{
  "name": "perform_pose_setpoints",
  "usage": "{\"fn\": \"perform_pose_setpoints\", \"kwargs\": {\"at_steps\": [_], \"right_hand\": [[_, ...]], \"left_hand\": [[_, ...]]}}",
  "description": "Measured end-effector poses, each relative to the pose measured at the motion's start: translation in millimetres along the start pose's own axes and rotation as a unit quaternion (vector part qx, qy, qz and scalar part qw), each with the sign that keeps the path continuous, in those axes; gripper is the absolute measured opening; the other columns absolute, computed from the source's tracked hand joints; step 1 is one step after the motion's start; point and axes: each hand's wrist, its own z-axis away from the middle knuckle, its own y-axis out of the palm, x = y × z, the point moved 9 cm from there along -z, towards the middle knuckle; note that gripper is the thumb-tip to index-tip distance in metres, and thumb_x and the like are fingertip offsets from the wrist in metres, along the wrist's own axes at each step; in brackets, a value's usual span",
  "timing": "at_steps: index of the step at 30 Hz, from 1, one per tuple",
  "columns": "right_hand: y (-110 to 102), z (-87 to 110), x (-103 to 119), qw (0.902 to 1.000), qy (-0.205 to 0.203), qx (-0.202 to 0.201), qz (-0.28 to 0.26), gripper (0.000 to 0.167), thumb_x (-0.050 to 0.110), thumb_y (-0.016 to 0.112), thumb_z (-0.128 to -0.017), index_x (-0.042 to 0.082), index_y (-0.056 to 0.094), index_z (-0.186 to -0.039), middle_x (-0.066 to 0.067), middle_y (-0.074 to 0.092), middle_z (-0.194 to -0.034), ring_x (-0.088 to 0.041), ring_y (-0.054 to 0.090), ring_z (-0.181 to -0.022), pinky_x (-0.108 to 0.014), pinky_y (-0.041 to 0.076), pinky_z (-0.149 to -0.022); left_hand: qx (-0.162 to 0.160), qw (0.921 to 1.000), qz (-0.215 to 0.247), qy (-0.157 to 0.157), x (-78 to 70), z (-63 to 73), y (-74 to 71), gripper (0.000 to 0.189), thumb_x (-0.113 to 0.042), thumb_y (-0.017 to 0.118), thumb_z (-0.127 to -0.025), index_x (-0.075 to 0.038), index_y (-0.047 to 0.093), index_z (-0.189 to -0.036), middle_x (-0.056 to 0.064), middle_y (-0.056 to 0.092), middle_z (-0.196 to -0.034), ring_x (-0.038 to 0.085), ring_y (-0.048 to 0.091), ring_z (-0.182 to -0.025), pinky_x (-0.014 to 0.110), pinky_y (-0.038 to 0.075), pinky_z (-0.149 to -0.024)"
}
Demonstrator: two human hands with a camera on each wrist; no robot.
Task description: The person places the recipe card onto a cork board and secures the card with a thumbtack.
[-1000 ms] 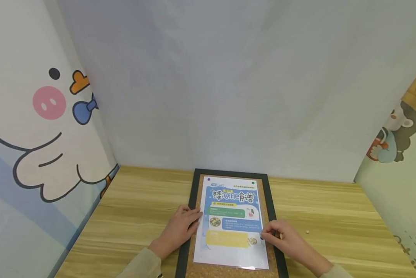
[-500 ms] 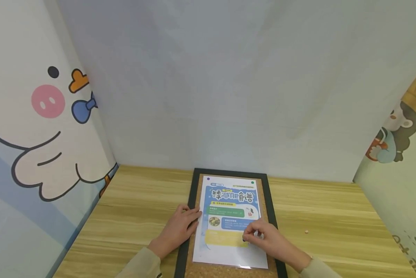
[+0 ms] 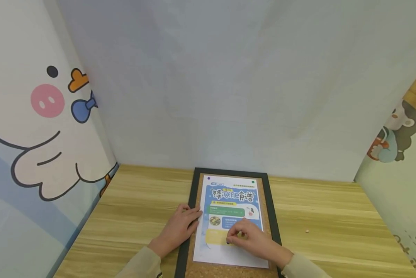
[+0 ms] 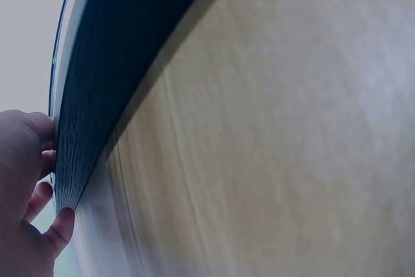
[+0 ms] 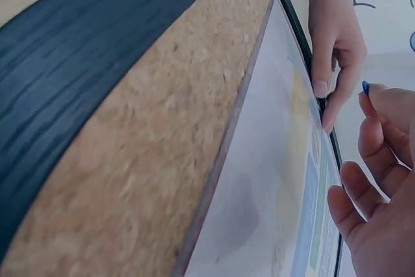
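Observation:
A framed cork board [image 3: 235, 271] lies on the wooden table, with a printed sheet [image 3: 208, 256] on it. A purple tack [image 3: 209, 178] and a green tack [image 3: 253, 182] sit at the sheet's two far corners. My left hand [image 3: 178, 229] rests across the board's left frame bar, fingertips at the sheet's left edge; in the left wrist view its fingers touch the black frame [image 4: 97, 95]. My right hand [image 3: 251, 239] pinches a small blue pushpin [image 5: 366, 87] between thumb and index finger, over the sheet's lower half. Its other fingers are loosely curled.
A tiny pale bit [image 3: 307, 231] lies on the wooden table [image 3: 333, 216] to the right of the board. Behind the table hangs a plain pale backdrop [image 3: 211, 96]. Cartoon-printed panels [image 3: 48, 127] stand at both sides.
My right hand has moved left from the sheet's right edge to above its lower middle, still pinching the pushpin. My left hand has stayed in place on the board.

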Motion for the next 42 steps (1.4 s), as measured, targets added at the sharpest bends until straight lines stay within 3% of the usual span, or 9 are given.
{"fn": "perform_pose_setpoints", "kwargs": {"at_steps": [7, 18, 24, 31, 42], "right_hand": [[14.7, -10.1, 9.2, 0.9995, -0.019, 0.023, -0.012, 0.01, 0.022, 0.071, -0.1, 0.019, 0.076, -0.092, 0.013, 0.071, -0.087, -0.004, 0.054, -0.087, -0.028, 0.043, -0.083], [44.5, -27.8, 13.9, 0.9956, -0.065, 0.067, 0.002, 0.014, 0.026, 0.07, -0.101, 0.019, 0.078, -0.092, 0.014, 0.072, -0.091, -0.001, 0.048, -0.087, -0.022, 0.04, -0.081], [58.4, -34.7, 19.7, 0.9917, -0.083, 0.091, 0.036, 0.015, 0.026, 0.07, -0.101, 0.018, 0.079, -0.093, 0.016, 0.072, -0.09, 0.001, 0.049, -0.088, -0.021, 0.039, -0.085], [68.8, -38.3, 18.5, 0.985, -0.079, 0.094, 0.121, 0.012, 0.03, 0.074, -0.098, 0.023, 0.079, -0.09, 0.02, 0.056, -0.085, 0.003, 0.04, -0.084, -0.016, 0.036, -0.08], [77.6, -46.8, 18.8, 0.9805, -0.077, 0.104, 0.148, 0.011, 0.03, 0.074, -0.098, 0.024, 0.08, -0.089, 0.022, 0.057, -0.084, 0.005, 0.041, -0.082, -0.017, 0.033, -0.081]], "left_hand": [[0.008, 0.9999, 0.004, -0.007, -0.2, -0.2, -0.4, 0.033, -0.015, 0.068, -0.102, -0.004, 0.071, -0.133, 0.014, 0.064, -0.143, 0.025, 0.052, -0.111, 0.045, 0.047, -0.094], [-0.012, 0.9999, 0.003, 0.008, -1.9, -1.3, -2.5, 0.032, -0.013, 0.069, -0.101, -0.004, 0.071, -0.131, 0.014, 0.066, -0.141, 0.025, 0.052, -0.11, 0.045, 0.048, -0.093], [0.001, 1.0, -0.001, 0.0, -0.1, -0.6, -1.0, 0.033, -0.016, 0.069, -0.102, -0.006, 0.071, -0.132, 0.013, 0.065, -0.142, 0.023, 0.051, -0.109, 0.044, 0.048, -0.092], [0.005, 1.0, -0.005, -0.003, 0.7, -1.0, 0.3, 0.032, -0.016, 0.069, -0.101, -0.006, 0.071, -0.132, 0.013, 0.065, -0.142, 0.022, 0.051, -0.109, 0.043, 0.048, -0.093], [0.005, 1.0, 0.0, -0.004, 0.6, -0.8, -0.5, 0.032, -0.014, 0.069, -0.101, -0.006, 0.071, -0.132, 0.013, 0.065, -0.142, 0.021, 0.05, -0.108, 0.043, 0.047, -0.092]]}}
